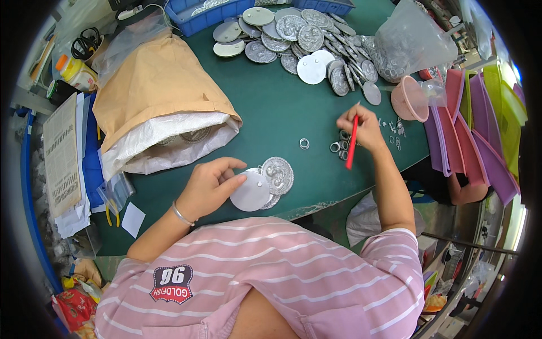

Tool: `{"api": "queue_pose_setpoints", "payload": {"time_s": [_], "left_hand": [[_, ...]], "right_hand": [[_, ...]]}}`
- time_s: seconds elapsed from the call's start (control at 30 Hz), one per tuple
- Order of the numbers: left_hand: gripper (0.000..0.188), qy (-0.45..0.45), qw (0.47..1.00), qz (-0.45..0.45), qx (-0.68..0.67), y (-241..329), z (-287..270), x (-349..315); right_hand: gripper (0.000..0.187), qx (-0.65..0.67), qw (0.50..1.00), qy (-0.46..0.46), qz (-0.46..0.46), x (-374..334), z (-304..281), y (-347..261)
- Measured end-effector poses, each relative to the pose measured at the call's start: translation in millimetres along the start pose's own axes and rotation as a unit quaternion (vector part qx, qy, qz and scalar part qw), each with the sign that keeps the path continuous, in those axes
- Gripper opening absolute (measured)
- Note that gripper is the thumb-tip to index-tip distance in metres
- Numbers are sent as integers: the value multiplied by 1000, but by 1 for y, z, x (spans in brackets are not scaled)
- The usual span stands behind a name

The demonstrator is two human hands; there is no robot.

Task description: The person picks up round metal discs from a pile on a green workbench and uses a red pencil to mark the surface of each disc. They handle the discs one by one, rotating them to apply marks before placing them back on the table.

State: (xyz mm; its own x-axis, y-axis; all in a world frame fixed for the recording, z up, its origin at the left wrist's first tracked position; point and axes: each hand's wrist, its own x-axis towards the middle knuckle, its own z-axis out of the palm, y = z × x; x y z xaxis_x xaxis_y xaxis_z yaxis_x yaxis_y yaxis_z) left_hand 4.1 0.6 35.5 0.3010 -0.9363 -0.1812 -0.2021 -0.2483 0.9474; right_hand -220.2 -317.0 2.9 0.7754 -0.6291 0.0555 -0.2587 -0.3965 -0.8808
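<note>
My left hand [212, 186] is beside a round silver medallion [248, 193], its smooth back up and a small stud near its edge. My thumb reaches its rim, fingers apart. That medallion overlaps another silver medallion [278, 174] with an embossed relief face; part of a further one shows beneath. My right hand [362, 129] is closed around a slim red pen-like tool [351, 148], held slanting above the table. Several small metal rings [341, 147] lie under and beside that hand, partly hidden. One more small ring pair [304, 143] lies between my hands.
A large pile of medallions [310, 38] covers the far table. A brown sack [164, 85] with medallions inside lies at left. At right are a clear bag of rings [409, 42], a pink cup [410, 99], small loose fittings [398, 129] and colourful plastic bins [474, 124].
</note>
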Motion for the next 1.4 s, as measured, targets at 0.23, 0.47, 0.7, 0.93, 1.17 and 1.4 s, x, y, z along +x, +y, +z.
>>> {"api": "queue_pose_setpoints", "payload": {"time_s": [0.23, 0.47, 0.7, 0.93, 1.17, 1.4], "left_hand": [[21, -10, 1000, 24, 4, 12, 2, -1], [24, -21, 971, -65, -227, 4, -3, 1], [48, -76, 794, -73, -598, 17, 19, 33], [56, -85, 745, -45, -660, 11, 3, 24], [69, -103, 758, -58, -641, 10, 3, 14], [62, -80, 806, -35, -586, 12, 4, 9]], "right_hand": [[32, -425, 865, 233, -129, 64, 24, -13], [14, -378, 862, 337, -23, 68, -4, -25], [21, -74, 950, 204, -223, -1, 96, -130], [26, 226, 963, 90, -116, -31, 146, -129], [23, 363, 931, 23, 5, -36, 154, -132], [25, 391, 920, 34, -16, -35, 153, -137]]}}
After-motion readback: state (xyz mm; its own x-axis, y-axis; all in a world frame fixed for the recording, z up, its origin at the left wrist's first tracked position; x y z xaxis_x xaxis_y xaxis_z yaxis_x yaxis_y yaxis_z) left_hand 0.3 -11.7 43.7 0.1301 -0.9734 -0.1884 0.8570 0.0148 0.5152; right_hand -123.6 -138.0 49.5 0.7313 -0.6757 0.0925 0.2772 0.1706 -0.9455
